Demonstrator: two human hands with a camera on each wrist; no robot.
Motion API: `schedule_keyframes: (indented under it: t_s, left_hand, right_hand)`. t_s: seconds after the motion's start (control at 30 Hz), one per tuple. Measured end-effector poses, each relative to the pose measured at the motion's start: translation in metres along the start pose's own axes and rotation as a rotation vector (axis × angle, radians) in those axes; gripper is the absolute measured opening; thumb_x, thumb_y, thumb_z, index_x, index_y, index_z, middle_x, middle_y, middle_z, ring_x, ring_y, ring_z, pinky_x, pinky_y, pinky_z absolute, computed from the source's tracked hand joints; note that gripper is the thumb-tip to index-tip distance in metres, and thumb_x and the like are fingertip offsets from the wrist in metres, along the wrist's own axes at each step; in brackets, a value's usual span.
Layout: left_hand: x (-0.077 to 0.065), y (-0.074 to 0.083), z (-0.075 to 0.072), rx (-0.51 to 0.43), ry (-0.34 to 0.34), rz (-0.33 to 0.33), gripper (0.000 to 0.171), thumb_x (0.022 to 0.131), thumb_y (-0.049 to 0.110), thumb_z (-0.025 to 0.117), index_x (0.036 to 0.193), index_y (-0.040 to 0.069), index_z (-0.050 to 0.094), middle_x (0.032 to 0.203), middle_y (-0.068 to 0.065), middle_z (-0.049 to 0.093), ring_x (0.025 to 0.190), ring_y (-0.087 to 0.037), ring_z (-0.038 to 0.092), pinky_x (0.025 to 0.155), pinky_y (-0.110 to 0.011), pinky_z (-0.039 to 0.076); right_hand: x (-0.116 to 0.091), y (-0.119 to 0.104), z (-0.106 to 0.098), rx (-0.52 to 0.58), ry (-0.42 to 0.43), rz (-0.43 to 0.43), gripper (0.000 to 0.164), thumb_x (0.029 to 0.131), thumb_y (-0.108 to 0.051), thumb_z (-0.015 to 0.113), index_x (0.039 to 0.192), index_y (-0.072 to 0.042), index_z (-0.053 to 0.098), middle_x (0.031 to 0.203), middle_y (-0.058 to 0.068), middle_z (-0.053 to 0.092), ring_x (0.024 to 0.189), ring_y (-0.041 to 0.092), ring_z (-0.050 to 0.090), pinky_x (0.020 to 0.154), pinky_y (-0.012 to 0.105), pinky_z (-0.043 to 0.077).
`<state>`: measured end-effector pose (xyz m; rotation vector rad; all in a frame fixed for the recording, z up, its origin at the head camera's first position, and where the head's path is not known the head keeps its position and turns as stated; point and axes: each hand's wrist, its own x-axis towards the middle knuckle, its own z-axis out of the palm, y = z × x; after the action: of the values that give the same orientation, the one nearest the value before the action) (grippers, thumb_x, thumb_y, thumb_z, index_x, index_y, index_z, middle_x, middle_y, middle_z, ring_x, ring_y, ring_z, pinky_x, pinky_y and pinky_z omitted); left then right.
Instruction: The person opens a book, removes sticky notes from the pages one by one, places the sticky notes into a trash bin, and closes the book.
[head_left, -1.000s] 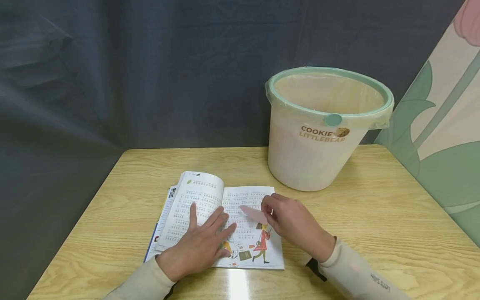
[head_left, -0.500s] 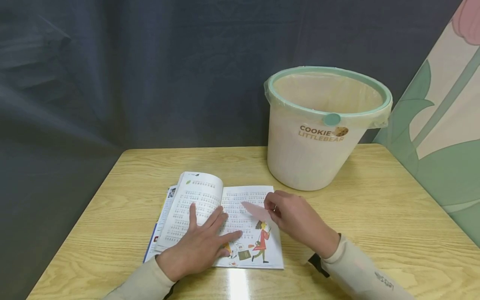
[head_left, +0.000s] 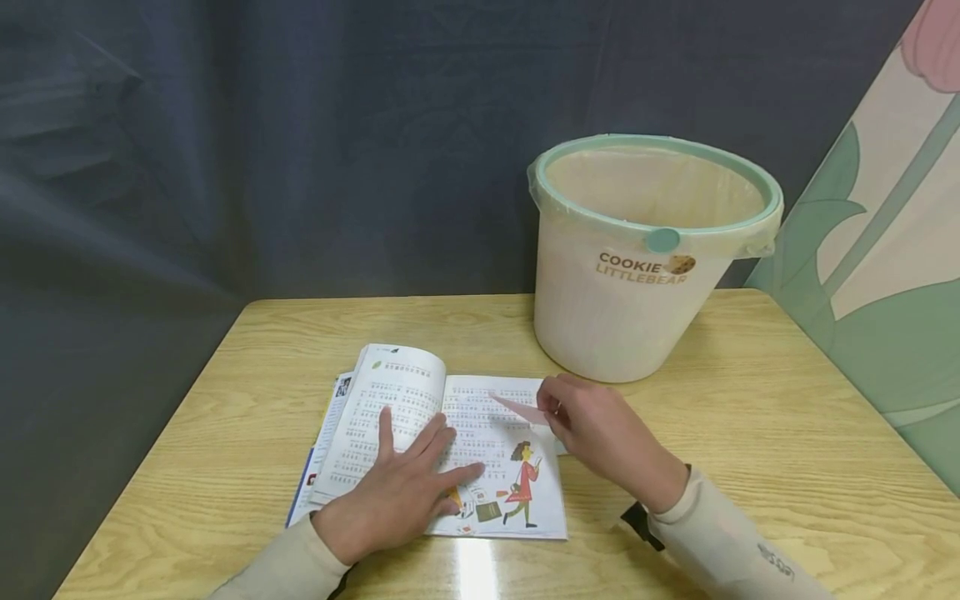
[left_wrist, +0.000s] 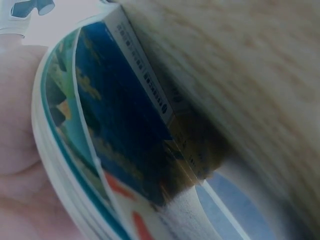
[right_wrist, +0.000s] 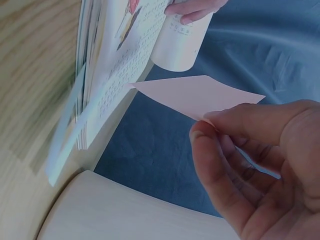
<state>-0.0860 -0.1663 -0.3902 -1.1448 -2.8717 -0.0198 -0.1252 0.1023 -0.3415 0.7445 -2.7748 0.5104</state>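
Note:
An open book (head_left: 495, 433) with printed text and a drawing of a walking figure lies on the table, its left pages bowed upward. My left hand (head_left: 401, 492) rests across the middle of the book with its fingers spread over the pages. Between thumb and index finger, my right hand (head_left: 603, 433) pinches a pink slip of paper (right_wrist: 200, 95) by one edge, above the right page. The slip appears nearly edge-on in the head view. Pale blue strips (right_wrist: 70, 130) stick out from the book's right edge. In the left wrist view, the book's colourful cover (left_wrist: 120, 110) shows under the curved pages.
A white bin (head_left: 622, 308) with a green rim and a clear liner stands at the back right of the wooden table (head_left: 772, 417). Behind the table hangs a dark cloth (head_left: 405, 150). A flower-patterned panel (head_left: 900, 275) is at the right.
My right hand has shifted slightly right with the pink slip, which has tilted nearly edge-on. A left finger has stretched further right over the page. A pale blue tab now shows at the book's edge.

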Motion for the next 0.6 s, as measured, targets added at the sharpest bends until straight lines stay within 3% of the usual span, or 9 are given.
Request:
schedule_keyframes:
  t_s: [0.27, 0.6]
  left_hand:
    - [-0.001, 0.0, 0.0, 0.005, 0.009, 0.005, 0.048, 0.094, 0.045, 0.062, 0.141, 0.041, 0.053, 0.149, -0.013, 0.047, 0.147, -0.035, 0.035, 0.099, -0.087, 0.016]
    - [-0.001, -0.001, 0.001, 0.005, 0.0, 0.014, 0.048, 0.095, 0.045, 0.06, 0.142, 0.04, 0.053, 0.149, -0.012, 0.046, 0.147, -0.034, 0.035, 0.1, -0.087, 0.016]
  right_hand:
    - [-0.001, 0.0, -0.005, -0.044, 0.033, 0.02, 0.015, 0.082, -0.005, 0.076, 0.086, -0.017, 0.067, 0.079, -0.008, 0.064, 0.068, 0.004, 0.057, 0.06, 0.02, 0.048]
    - [0.0, 0.004, -0.022, -0.064, 0.14, 0.013, 0.015, 0.083, -0.005, 0.075, 0.089, -0.017, 0.068, 0.083, -0.007, 0.066, 0.077, 0.011, 0.063, 0.066, 0.03, 0.052]
